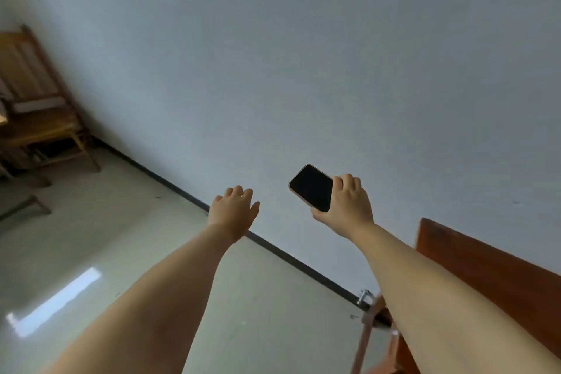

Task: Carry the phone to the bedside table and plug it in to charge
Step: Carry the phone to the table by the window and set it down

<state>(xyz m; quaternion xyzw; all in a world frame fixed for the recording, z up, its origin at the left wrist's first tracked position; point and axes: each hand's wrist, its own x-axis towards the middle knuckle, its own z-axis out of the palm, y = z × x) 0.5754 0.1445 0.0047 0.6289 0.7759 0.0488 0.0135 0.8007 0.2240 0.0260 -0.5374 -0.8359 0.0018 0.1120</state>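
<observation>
Phone (312,187), dark screen facing up, sits raised in front of a pale wall (303,55), gripped at its lower end by the right hand (346,203), fingers wrapped over one long edge and thumb under the other. The left hand (233,211) stretches out beside it, empty, fingers loosely spread. A wooden chair (36,106) stands far left on the glossy floor (106,252); a reddish-brown wooden board (485,267) edges in at right.
</observation>
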